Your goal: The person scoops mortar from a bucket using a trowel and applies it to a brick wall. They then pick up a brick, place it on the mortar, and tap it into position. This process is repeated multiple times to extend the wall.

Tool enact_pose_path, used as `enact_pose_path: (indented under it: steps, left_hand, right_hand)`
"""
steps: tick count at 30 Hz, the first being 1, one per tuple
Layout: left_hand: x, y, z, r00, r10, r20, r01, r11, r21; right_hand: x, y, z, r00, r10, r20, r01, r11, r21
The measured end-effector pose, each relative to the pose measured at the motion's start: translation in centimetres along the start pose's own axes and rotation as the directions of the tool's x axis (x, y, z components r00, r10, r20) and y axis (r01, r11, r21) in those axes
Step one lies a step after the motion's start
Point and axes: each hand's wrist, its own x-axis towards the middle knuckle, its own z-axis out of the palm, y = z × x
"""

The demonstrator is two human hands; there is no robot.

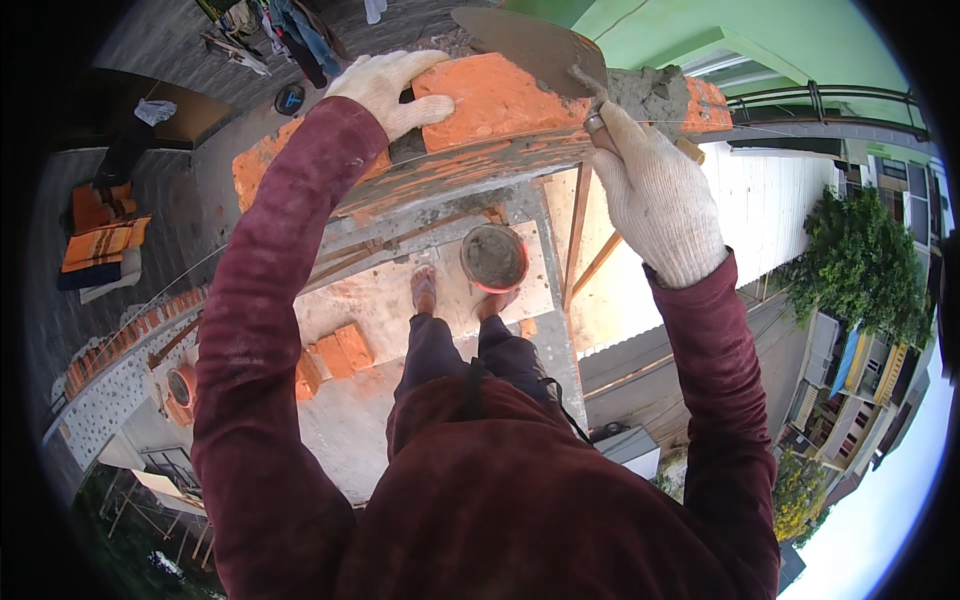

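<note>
My left hand point(388, 92), in a pale knitted glove, closes over the left end of an orange brick point(495, 103) on top of a brick wall point(470, 160). Its thumb lies on the near face, with the fingers over the far edge. My right hand point(660, 190), gloved alike, grips the handle of a trowel point(540, 50). The wide metal blade rests against or just above the brick's right end; which of these I cannot tell. Grey mortar point(650, 95) lies along the wall top right of the blade, beside another brick point(706, 106). A thin string runs along the wall's near edge.
A bucket of grey mortar point(494, 257) stands by my feet on the platform. Loose bricks point(340, 350) lie to its left, and another bucket point(182, 386) stands farther left. Wooden poles point(580, 230) rise near the platform's right edge, with a road point(690, 350) far below.
</note>
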Motion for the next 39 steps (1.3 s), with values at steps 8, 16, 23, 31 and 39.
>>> enact_pose_path:
  steps: [8, 16, 23, 31, 39]
  left_hand:
    - [0.2, -0.5, 0.9, 0.997, -0.063, -0.045, 0.064, 0.997, 0.038]
    - [0.1, 0.7, -0.2, 0.991, -0.131, -0.011, 0.130, 0.990, -0.059]
    - [0.2, 0.9, -0.5, 0.988, -0.154, 0.028, 0.155, 0.986, -0.063]
    - [0.2, 1.1, -0.9, 0.987, -0.154, 0.051, 0.156, 0.986, -0.053]
    - [0.3, 0.5, -0.3, 0.986, -0.159, 0.051, 0.163, 0.983, -0.087]
  right_hand:
    - [0.6, -3.1, -0.7, 0.998, -0.027, -0.061, 0.030, 0.998, 0.054]
    - [0.4, -5.2, 1.4, 0.999, -0.030, -0.044, 0.031, 0.999, 0.020]
    - [0.2, -5.7, 1.3, 1.000, -0.010, -0.014, 0.011, 0.996, 0.087]
    - [0.9, -4.3, -0.2, 0.997, -0.071, 0.004, 0.071, 0.997, 0.027]
    - [0.5, -1.8, 0.0, 0.998, -0.013, -0.069, 0.013, 1.000, -0.002]
